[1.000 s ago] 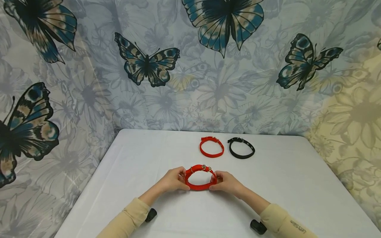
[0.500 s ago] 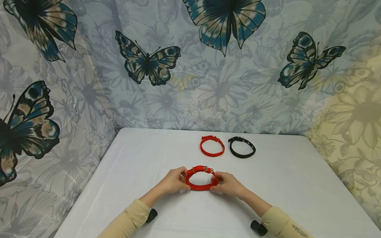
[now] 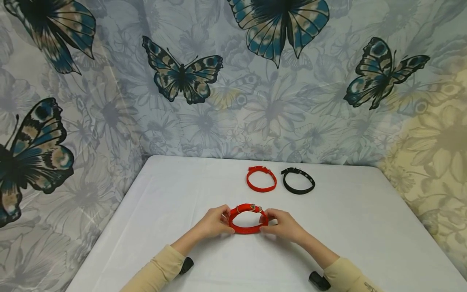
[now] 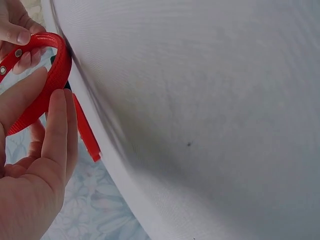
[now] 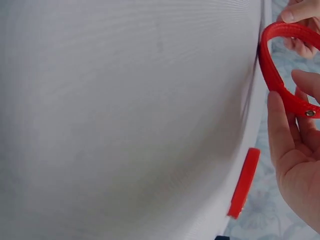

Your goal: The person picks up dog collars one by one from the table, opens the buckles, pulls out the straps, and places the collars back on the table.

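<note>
A red buckled pet collar (image 3: pixel 247 230), fastened into a loop, stands a little tilted near the front middle of the table, its metal buckle and ring on the far side. My left hand (image 3: pixel 213 222) pinches its left side between thumb and fingers. On the opposite side, my right hand (image 3: pixel 283 224) pinches it in the same way. Up close in the left wrist view, the held collar (image 4: pixel 60 75) shows a woven band and metal eyelets. One eyelet also shows on the collar (image 5: pixel 272 70) beside the right thumb in the right wrist view.
Behind the hands, a second red collar (image 3: pixel 261 189) and a black collar (image 3: pixel 298 191) lie looped side by side on the white table (image 3: pixel 175 182). A butterfly-patterned cloth backdrop (image 3: pixel 204 134) rises along the table's back edge.
Both hands keep hold of the red collar in almost the same spot. The whole head view has shifted slightly, and the right hand sits a touch farther right.
</note>
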Available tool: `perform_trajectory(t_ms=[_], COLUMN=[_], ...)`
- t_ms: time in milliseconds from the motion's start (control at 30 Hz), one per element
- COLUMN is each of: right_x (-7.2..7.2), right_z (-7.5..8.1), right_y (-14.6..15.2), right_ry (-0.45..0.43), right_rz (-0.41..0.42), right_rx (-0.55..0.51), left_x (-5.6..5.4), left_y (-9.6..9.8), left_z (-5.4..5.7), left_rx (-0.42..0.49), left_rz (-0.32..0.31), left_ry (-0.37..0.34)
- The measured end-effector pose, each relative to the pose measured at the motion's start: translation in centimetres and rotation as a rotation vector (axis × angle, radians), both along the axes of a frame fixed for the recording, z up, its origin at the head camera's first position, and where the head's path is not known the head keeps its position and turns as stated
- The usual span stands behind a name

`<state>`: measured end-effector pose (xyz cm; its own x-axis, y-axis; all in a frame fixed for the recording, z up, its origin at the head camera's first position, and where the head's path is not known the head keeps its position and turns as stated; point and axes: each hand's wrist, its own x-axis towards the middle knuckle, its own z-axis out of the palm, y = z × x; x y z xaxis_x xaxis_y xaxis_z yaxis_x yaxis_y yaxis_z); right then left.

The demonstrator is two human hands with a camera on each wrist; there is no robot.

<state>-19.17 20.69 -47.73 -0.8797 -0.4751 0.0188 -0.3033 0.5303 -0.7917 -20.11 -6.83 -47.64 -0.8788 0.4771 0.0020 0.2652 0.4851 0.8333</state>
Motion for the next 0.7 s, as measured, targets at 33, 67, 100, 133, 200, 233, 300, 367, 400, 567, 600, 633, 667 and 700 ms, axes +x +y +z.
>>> perform_trajectory(t_ms=[33,67,100,133,200,233,300,367,400,567,600,633,667,700], right_x=[0.03,0.07,0.12,0.15,0.24,0.27,0.31,0.33,0.32,0.41,0.44,0.47,0.48,0.46], right_z=[-0.02,-0.04,-0.04,-0.06,-0.1,-0.13,-0.19,-0.25,-0.28,-0.37,-0.36,-0.32,-0.28,-0.28], right_y=[0.02,0.03,0.04,0.06,0.13,0.16,0.19,0.21,0.2,0.29,0.33,0.34,0.36,0.37], right_ry=[0.007,0.01,0.012,0.019,0.014,0.013,0.008,-0.001,0.001,-0.007,-0.004,-0.004,0.001,0.003], right_rz=[0.004,0.005,0.005,0.007,0.005,0.005,0.007,0.008,0.008,-0.001,-0.002,-0.002,-0.001,0.0], right_rx=[-0.004,-0.005,-0.002,0.0,0.002,0.003,0.003,0.005,0.01,0.029,0.033,0.032,0.034,0.033], left_x=[0.0,-0.01,-0.01,-0.01,0.0,0.0,0.03,0.06,0.09,0.34,0.41,0.46,0.52,0.56], left_y=[-0.01,-0.02,-0.04,-0.06,-0.12,-0.15,-0.24,-0.32,-0.36,-0.44,-0.44,-0.43,-0.42,-0.41], left_z=[-0.03,-0.07,-0.12,-0.16,-0.21,-0.19,-0.18,-0.14,-0.12,0.0,0.04,0.1,0.18,0.25], left_rx=[0.004,0.006,0.009,0.01,0.012,0.011,0.011,0.013,0.016,0.043,0.047,0.051,0.056,0.061], left_rz=[0.0,0.0,-0.001,-0.002,-0.002,-0.001,0.002,0.006,0.008,0.006,0.006,0.006,0.007,0.007], left_ry=[0.0,0.001,0.0,-0.003,-0.011,-0.017,-0.026,-0.032,-0.034,-0.048,-0.052,-0.053,-0.055,-0.054])
